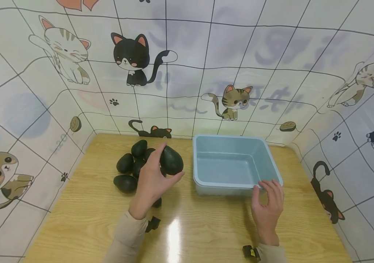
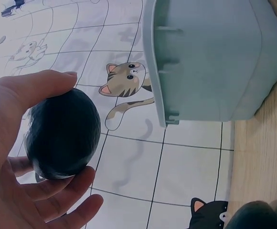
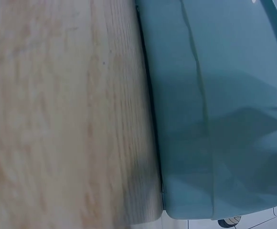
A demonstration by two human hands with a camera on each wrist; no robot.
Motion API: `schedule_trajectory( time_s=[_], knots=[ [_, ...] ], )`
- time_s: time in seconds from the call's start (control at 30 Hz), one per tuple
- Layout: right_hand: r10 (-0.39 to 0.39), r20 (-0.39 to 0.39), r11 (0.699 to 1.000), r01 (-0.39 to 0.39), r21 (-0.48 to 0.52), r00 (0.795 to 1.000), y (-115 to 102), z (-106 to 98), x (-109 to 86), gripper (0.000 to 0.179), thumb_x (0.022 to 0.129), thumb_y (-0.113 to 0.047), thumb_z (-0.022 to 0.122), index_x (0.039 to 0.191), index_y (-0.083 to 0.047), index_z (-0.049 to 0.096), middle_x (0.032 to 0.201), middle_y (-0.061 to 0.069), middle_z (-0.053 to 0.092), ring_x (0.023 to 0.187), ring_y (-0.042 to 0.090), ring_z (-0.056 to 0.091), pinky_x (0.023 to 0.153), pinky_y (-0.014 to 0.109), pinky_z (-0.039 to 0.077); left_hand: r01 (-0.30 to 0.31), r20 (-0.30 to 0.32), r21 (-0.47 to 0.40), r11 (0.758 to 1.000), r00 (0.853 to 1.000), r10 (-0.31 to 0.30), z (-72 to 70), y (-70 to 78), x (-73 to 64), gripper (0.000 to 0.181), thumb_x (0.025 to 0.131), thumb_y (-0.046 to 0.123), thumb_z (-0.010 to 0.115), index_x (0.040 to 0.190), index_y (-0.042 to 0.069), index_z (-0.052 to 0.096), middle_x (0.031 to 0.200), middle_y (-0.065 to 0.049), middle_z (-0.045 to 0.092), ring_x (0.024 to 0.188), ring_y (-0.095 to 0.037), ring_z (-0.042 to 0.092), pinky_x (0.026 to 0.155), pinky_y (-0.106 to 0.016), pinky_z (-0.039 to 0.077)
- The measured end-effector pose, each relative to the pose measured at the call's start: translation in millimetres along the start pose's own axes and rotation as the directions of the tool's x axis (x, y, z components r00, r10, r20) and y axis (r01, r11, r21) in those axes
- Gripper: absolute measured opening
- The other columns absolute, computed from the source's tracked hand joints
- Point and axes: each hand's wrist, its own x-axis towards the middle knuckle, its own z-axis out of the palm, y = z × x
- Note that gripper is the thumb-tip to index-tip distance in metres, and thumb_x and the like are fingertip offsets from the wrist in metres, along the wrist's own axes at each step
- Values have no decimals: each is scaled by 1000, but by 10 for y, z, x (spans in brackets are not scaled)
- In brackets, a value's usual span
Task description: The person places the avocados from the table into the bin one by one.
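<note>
In the head view, my left hand (image 1: 154, 179) pinches a dark green avocado (image 1: 172, 160) between thumb and fingers, raised above the table left of a light blue plastic bin (image 1: 227, 188). The left wrist view shows this avocado (image 2: 63, 133) up close, with the bin (image 2: 205, 62) beyond it. Several more avocados (image 1: 125, 183) lie in a cluster beneath and left of that hand, partly hidden by it. My right hand (image 1: 268, 208) grips the bin's near right rim. The right wrist view shows mostly the bin's outer wall (image 3: 215, 143); only a fingertip appears at its edge.
The wooden table (image 1: 206, 226) runs in front of the bin and on both sides of it. Behind and at the sides stands a white grid backdrop (image 1: 187, 47) with cartoon cats. The bin's inside floor (image 1: 223, 170) shows bare.
</note>
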Motion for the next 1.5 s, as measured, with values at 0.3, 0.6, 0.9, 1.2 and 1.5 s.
schedule_trajectory(
  time_s=[0.3,0.6,0.9,1.2,1.5],
  knots=[
    [6,18,1000,-6,-5,1000,114,-17,-62,13,84,8,73,95,14,73,101,32,71,114,60,59,122,42,40,-47,51,-5,999,998,47,141,116,22,105,76,44,94,163,20,41,151,-10,60,123,-33,70,94,-50,62],
    [6,42,1000,-6,-11,999,214,-34,-114,14,88,1,74,97,12,73,104,30,72,116,60,58,124,41,38,-48,83,-44,998,995,51,299,179,5,105,76,47,95,162,17,43,155,-10,59,130,-34,67,97,-51,61],
    [3,19,1000,-3,-11,1000,178,-12,-99,13,86,5,73,95,14,72,101,32,71,113,61,58,122,43,40,-42,141,-62,997,989,51,320,223,71,104,76,47,94,162,21,42,158,-6,57,137,-29,62,105,-49,58],
    [-4,15,1000,4,-12,1000,184,14,-83,13,85,4,73,95,13,72,100,32,71,111,58,59,121,45,40,-45,194,-42,998,980,52,333,225,115,104,77,49,93,163,20,41,161,-5,54,142,-27,59,108,-48,57],
    [5,16,1000,-5,-17,1000,203,9,-104,13,86,3,72,95,13,72,101,31,71,113,58,59,121,46,40,-70,224,-30,997,972,75,349,288,133,105,78,49,92,164,21,39,153,-8,60,128,-29,67,94,-48,62]
  ],
)
